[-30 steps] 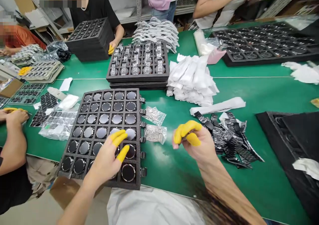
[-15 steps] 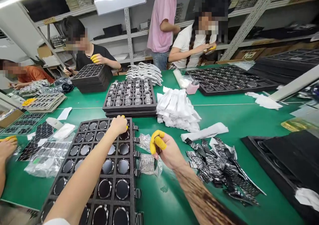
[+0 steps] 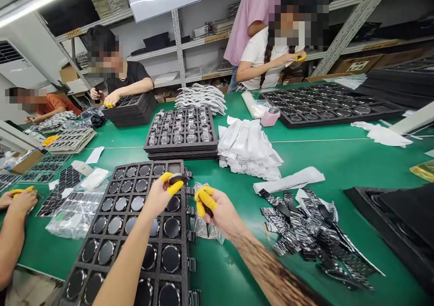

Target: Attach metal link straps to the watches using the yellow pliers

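My left hand (image 3: 162, 192) pinches one watch case (image 3: 178, 177) between yellow-covered fingertips, over the far right corner of the foam tray (image 3: 185, 247); my right hand (image 3: 217, 209) is curled nearly closed beside it, and I cannot tell whether it grips a part. I judge this unit unfinished, since no band shows on it; other cases (image 3: 171, 258) sit in their cells, and loose bands (image 3: 307, 227) lie piled to the right.

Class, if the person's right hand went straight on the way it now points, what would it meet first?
Probably the dark round watch piece held in the fingers of the left hand, just across from the right hand. Depth is unclear, so it might pass by instead.
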`<state>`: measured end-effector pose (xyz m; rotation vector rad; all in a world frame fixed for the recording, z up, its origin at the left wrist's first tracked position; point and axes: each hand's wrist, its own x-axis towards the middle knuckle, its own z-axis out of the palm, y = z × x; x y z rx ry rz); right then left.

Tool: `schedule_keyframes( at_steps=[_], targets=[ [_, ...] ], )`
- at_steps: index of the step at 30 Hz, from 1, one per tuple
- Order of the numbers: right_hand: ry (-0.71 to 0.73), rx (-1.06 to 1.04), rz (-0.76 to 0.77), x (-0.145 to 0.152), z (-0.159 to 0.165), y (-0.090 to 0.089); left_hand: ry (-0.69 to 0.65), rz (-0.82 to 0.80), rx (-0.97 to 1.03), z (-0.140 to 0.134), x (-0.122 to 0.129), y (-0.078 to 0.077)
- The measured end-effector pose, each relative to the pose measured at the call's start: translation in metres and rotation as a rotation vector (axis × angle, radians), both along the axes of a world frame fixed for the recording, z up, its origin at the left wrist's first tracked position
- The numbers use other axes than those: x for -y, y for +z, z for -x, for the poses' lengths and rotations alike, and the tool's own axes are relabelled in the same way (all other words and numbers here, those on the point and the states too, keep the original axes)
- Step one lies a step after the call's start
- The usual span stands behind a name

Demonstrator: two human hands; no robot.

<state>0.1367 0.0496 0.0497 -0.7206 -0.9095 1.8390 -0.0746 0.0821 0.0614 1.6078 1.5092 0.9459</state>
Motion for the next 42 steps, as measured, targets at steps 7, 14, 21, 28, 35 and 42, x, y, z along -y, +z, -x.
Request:
schedule_keyframes(
  at_steps=[7, 14, 21, 28, 35, 42],
  targets=[
    [0.079, 0.064, 0.02, 0.004, 0.024, -0.021, -0.08, 0.1, 0.359, -0.021, 0.032, -0.005],
    [0.131, 0.115, -0.01, 0.006, 0.021, -0.018, -0.309, -0.178, -0.16, -0.013, 0.038, -0.01],
    [0.167, 0.134, 0.017, 0.003, 0.019, -0.014, -0.338, -0.367, -0.345, -0.006, 0.039, -0.012],
    [0.126, 0.108, 0.039, 0.003, 0.018, -0.012, -0.327, -0.337, -0.269, -0.008, 0.043, -0.01],
    [0.165, 0.112, 0.011, 0.004, 0.018, -0.012, -0.31, -0.309, -0.273, -0.009, 0.043, -0.009],
    [0.139, 0.094, 0.039, 0.005, 0.022, -0.017, -0.3, -0.3, -0.276, -0.01, 0.045, -0.012]
  ],
)
